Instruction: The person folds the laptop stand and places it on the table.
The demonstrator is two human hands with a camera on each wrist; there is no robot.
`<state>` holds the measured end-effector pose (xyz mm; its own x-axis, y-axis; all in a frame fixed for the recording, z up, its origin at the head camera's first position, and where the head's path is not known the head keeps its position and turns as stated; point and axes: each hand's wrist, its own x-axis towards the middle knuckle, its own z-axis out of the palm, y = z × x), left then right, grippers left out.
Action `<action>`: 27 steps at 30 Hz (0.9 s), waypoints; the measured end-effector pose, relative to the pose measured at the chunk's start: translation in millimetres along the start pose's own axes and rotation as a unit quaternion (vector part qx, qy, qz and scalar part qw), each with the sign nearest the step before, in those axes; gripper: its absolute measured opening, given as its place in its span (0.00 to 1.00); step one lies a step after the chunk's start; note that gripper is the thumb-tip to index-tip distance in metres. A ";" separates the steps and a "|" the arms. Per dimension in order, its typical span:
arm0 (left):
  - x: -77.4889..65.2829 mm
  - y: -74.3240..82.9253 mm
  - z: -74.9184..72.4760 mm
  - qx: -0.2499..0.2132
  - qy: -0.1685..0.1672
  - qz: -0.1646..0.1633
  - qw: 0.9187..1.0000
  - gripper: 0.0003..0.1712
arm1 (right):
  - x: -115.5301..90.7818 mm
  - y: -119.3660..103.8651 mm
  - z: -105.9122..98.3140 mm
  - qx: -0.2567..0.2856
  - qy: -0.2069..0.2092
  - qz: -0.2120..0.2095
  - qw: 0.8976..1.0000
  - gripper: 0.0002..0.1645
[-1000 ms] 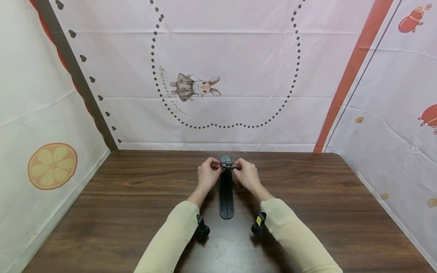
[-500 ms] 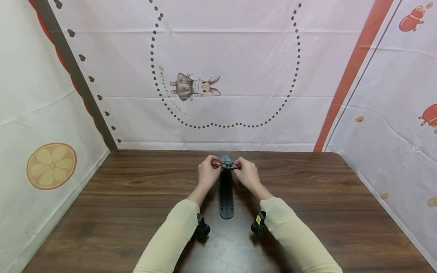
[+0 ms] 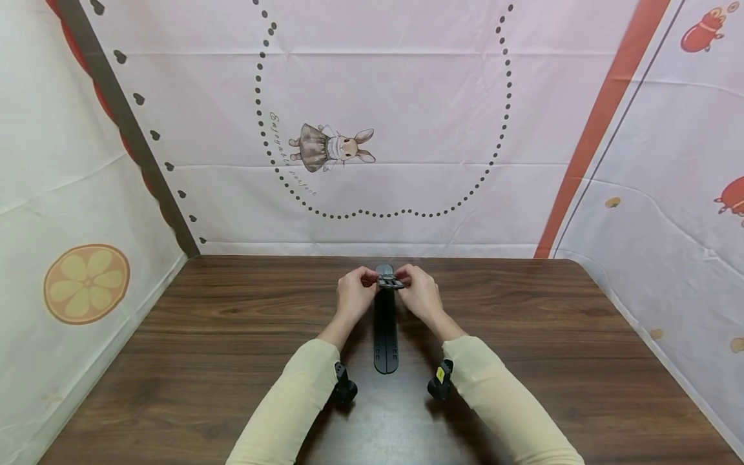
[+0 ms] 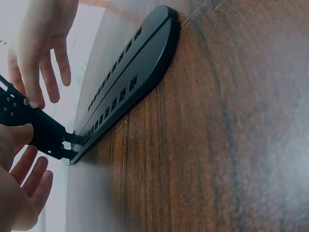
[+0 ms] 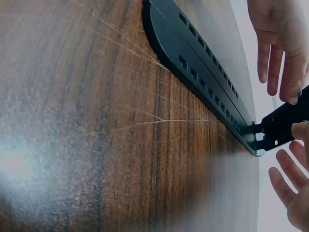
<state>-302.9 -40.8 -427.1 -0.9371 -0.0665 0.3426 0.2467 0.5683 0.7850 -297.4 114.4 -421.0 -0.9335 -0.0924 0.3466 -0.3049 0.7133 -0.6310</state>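
A black folding stand sits mid-table near the back edge, its long slotted base [image 3: 385, 336] flat on the wood. From the hinge at the far end rises a bracket plate [image 3: 391, 282]. My left hand [image 3: 356, 294] pinches the plate's left edge, and my right hand [image 3: 422, 294] pinches its right edge. In the left wrist view, my left thumb lies on the plate [image 4: 41, 133] while the other fingers spread beneath. The right wrist view shows my right thumb on the plate [image 5: 285, 121]. The plate's outer end is cut off in both wrist views.
The brown wooden table [image 3: 232, 361] reaches a printed white cloth [image 3: 407, 116] hanging behind it and along both sides. Small black cameras [image 3: 344, 387] are strapped at both wrists, close above the table.
The fingers of both hands shift slightly on the plate's edges, the right fingertips moving a little upward. The base stays in place, and the plate's tilt looks nearly the same.
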 end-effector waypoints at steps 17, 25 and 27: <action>-1.5 0.5 -5.2 0.009 -0.033 -0.004 0.999 0.08 | -2.0 1.6 -3.8 -0.006 -0.015 -0.013 1.000 0.16; -1.8 -1.9 -8.8 0.017 -0.053 0.000 0.998 0.10 | -3.9 1.7 -8.8 -0.008 -0.034 -0.018 0.999 0.17; -1.6 -1.9 -9.8 0.021 -0.058 0.002 0.998 0.10 | -4.0 1.6 -10.0 -0.012 -0.039 -0.023 0.999 0.17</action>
<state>-299.4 -49.8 -424.0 -0.9590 0.0304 0.2819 0.2427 0.6018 0.7609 -292.2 122.8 -416.5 -0.9308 -0.1785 0.3189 -0.3439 0.7233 -0.5988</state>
